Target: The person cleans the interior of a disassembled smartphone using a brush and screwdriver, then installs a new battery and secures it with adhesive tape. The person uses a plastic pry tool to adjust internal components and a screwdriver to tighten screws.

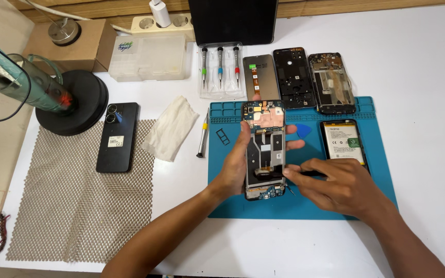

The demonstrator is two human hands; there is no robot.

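My left hand (235, 167) grips an opened phone frame (264, 149) from its left side and holds it upright over the blue work mat (222, 203). The frame shows a circuit board with a copper patch at the top and a bare battery bay below. My right hand (343, 188) rests on the mat at the frame's lower right corner. Its fingers pinch a thin dark tool, probably tweezers, whose tip touches the frame's bottom edge. A phone battery (344, 141) lies on the mat just beyond my right hand.
A blue pick (304, 132) and SIM tray (223, 136) lie on the mat. Behind it sit three phone parts (297, 77) and three screwdrivers (220, 69). To the left: a loose screwdriver (202, 136), cloth (170, 127), black phone (118, 136) on mesh, black lamp base (75, 103).
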